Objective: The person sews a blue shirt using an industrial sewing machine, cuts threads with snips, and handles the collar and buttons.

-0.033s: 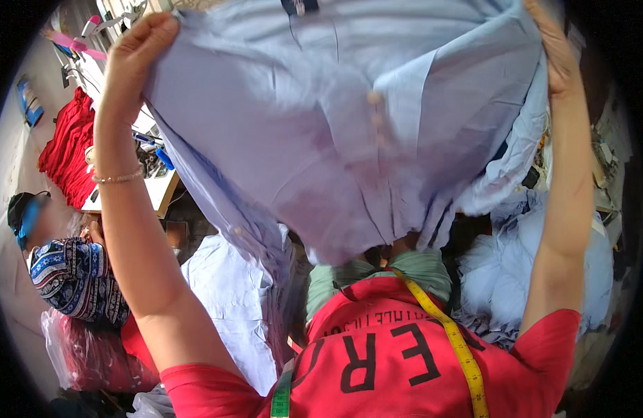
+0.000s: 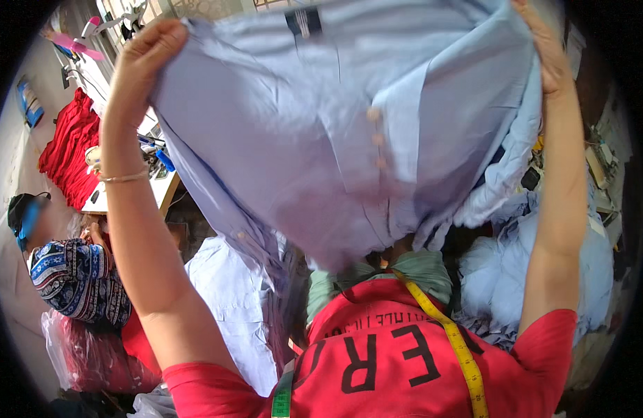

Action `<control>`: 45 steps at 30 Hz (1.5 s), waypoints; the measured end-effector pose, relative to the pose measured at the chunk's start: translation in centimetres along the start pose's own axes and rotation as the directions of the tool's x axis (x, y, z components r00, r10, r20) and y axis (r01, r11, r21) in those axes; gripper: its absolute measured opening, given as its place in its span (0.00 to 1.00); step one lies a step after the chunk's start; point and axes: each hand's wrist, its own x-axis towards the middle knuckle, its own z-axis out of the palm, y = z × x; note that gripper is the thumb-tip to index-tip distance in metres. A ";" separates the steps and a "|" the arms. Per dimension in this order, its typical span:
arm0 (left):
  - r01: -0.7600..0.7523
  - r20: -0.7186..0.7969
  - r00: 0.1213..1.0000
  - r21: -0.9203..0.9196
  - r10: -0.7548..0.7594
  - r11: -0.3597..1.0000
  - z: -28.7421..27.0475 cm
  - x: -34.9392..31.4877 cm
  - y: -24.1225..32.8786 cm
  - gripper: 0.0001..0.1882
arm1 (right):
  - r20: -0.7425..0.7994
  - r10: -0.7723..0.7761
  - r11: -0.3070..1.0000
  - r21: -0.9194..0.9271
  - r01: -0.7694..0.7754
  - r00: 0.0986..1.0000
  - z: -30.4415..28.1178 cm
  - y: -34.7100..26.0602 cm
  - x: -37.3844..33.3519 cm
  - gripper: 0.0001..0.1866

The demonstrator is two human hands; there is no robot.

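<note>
A light blue buttoned shirt (image 2: 259, 139) is spread up in front of me, held at both shoulders. My left hand (image 2: 153, 52) is closed on its upper left corner, thumb and fingers pinching the cloth. At the upper right, my right hand (image 2: 548, 59) grips the other corner; some of its fingers are hidden by the fabric and the picture's edge. A dark label (image 2: 303, 23) shows inside the neck. Pale buttons (image 2: 375, 139) run down the middle. The lower part hangs loose over my lap, with a sleeve dangling at each side.
Light blue garments lie piled at my left (image 2: 227, 292) and in a larger heap at my right (image 2: 544, 268). A yellow tape measure (image 2: 450, 331) hangs round my neck. Far left, another person (image 2: 77, 275) sits near a worktable (image 2: 161, 191) and red cloth (image 2: 71, 153).
The shirt has come slightly lower, so more of its neck label and upper edge show. My left hand has shifted a little to the right; both hands keep their hold.
</note>
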 end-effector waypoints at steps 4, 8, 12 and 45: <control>0.055 0.056 0.995 0.411 -0.086 0.910 2.6 0.6 -8.7 0.10 | 0.152 -0.028 0.717 -0.686 0.126 0.988 -6.2 9.8 4.3 0.17; 0.275 0.126 0.928 0.402 -0.350 0.873 8.2 -1.8 -21.8 0.09 | -0.122 0.034 0.274 -0.953 -0.127 0.992 -6.5 24.0 3.1 0.18; 0.384 -0.028 0.910 0.434 -0.414 0.815 10.5 -5.4 -31.9 0.07 | -0.358 0.095 0.112 -0.923 -0.367 0.929 -4.6 33.7 -0.4 0.29; 0.217 0.590 0.699 0.364 -0.404 0.906 17.5 -2.3 -32.1 0.10 | 0.508 0.136 0.155 -0.859 0.488 0.851 -8.5 35.3 4.2 0.08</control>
